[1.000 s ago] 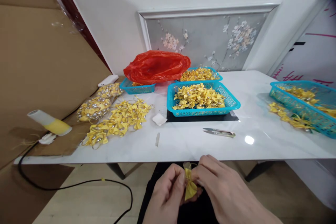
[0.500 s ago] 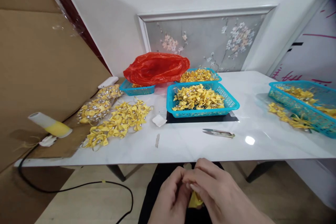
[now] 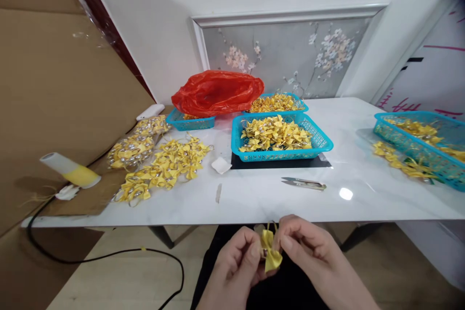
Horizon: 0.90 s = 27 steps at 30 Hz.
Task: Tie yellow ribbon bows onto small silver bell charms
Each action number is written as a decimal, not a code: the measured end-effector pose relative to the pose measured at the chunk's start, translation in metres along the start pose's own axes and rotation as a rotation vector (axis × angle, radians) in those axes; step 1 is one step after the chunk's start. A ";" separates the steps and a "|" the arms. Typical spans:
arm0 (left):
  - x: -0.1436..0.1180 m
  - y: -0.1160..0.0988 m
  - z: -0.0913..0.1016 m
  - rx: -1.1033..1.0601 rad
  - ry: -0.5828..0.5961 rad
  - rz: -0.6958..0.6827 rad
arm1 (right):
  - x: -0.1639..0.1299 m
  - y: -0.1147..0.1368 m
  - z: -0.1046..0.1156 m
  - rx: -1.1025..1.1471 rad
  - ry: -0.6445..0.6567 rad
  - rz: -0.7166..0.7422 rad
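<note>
A small yellow ribbon bow [image 3: 270, 252] with a metal piece at its middle is pinched between my two hands just below the near edge of the white table [image 3: 261, 198]. My left hand [image 3: 238, 266] grips its left side with thumb and fingers. My right hand [image 3: 308, 256] holds its right side. Thread snips [image 3: 303, 183] lie on the table straight ahead of my hands. Behind them stands a blue basket [image 3: 281, 138] heaped with yellow bows.
A loose pile of yellow bows [image 3: 163, 167] lies at the left, beside a glue gun [image 3: 70, 170] on cardboard with a black cord [image 3: 109, 256] trailing to the floor. A red plastic bag [image 3: 217, 92] covers a basket behind. Another blue basket [image 3: 421, 145] stands at the right.
Half a second ago my hands were closed over the bow, hiding most of it. They have now parted slightly and the bow shows between my fingertips, a little higher.
</note>
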<state>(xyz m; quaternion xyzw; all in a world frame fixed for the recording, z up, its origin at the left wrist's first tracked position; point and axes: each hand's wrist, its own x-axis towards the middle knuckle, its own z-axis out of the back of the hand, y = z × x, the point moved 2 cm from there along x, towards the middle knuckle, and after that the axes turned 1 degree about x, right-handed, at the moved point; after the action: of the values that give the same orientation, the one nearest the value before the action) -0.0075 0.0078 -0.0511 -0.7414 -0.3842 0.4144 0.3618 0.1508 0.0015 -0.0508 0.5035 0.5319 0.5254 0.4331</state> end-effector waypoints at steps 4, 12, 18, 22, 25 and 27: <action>0.001 0.003 -0.001 -0.126 0.038 0.036 | -0.002 -0.004 0.004 -0.010 -0.068 0.008; 0.003 0.011 0.000 -0.299 0.132 0.168 | -0.005 -0.008 0.005 -0.184 -0.183 0.192; -0.001 0.009 0.002 -0.294 0.140 0.164 | -0.002 -0.008 0.006 -0.158 -0.068 0.130; -0.003 0.007 0.001 -0.200 0.121 0.118 | 0.001 0.002 0.007 -0.154 0.005 0.112; -0.003 0.006 0.000 -0.113 0.119 0.072 | 0.001 0.007 0.005 -0.222 0.070 0.170; -0.002 0.007 0.000 -0.078 0.119 0.062 | 0.000 0.010 0.002 -0.299 0.107 0.293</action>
<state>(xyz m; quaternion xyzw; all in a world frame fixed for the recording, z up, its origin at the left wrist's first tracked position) -0.0067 0.0025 -0.0566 -0.7898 -0.3546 0.3653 0.3421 0.1540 0.0015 -0.0407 0.4768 0.3916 0.6817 0.3931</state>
